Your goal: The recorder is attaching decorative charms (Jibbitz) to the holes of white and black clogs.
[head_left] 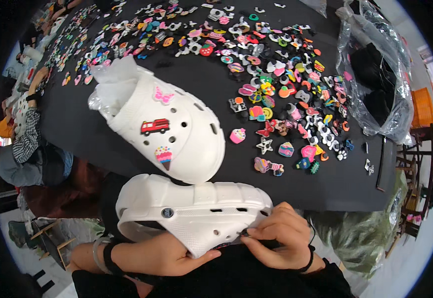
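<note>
A white clog [191,206] lies tipped on its side over my lap, its heel strap to the left. My left hand [176,254] grips it from below, thumb along the opening and the other fingers hidden. At the toe end, my right hand [280,236] pinches a small black piece [245,232] against the holed upper; its kind cannot be made out. Just beyond on the table, a second white clog [196,144] carries a pink butterfly charm [163,96], a red fire truck charm [155,127] and an ice cream charm [164,157]. Clear plastic [114,87] fills its opening.
Many loose colourful shoe charms [286,89] spread over the black table [326,191], to the right and along the far side. A clear plastic bag [375,74] with black contents lies at the right, near a thin dark tool [381,164]. Another person's hand [39,78] rests at the left edge.
</note>
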The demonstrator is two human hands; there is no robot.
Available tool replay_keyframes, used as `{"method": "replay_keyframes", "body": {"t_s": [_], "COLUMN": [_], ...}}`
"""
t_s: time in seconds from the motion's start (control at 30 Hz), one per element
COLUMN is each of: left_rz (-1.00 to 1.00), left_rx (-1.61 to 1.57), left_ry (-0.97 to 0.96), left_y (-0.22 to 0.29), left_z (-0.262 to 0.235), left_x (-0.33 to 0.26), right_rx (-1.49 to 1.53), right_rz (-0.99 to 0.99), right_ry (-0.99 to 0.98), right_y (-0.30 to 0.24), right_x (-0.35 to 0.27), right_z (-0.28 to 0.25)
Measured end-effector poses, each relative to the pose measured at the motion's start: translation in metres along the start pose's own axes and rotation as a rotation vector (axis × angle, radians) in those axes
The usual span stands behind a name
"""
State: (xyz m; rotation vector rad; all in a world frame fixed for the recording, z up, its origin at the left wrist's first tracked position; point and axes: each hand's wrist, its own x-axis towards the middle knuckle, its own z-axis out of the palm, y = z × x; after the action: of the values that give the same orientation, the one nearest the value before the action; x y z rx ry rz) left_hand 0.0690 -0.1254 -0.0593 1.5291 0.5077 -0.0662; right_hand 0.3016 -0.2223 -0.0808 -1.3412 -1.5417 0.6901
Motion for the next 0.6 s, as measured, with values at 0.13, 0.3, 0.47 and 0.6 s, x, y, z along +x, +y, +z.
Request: {"method": "replay_keyframes", "body": {"t_s": [0.13, 0.3, 0.47, 0.6], "left_rz": [0.151, 0.129, 0.168, 0.234], "left_rx": [0.117, 0.473, 0.647, 0.763], "left_ry": [0.059, 0.005, 0.05, 0.039], "left_y": [0.001, -0.001, -0.01, -0.019], "left_z": [0.001, 0.003, 0.01, 0.009], "left_x": [0.004, -0.005, -0.011, -0.011], "right_rx": [-0.002, 0.0, 0.129, 0.178], "right_rz": [0.017, 0.041, 0.083, 0.08], "right_ry": [-0.061, -0.118, -0.179, -0.228], "right_y": [-0.005, -0.006, 0.009, 0.017], "right_x": [0.004, 0.005, 0.003, 0.006], "right_z": [-0.003, -0.014, -0.013, -0.017]}}
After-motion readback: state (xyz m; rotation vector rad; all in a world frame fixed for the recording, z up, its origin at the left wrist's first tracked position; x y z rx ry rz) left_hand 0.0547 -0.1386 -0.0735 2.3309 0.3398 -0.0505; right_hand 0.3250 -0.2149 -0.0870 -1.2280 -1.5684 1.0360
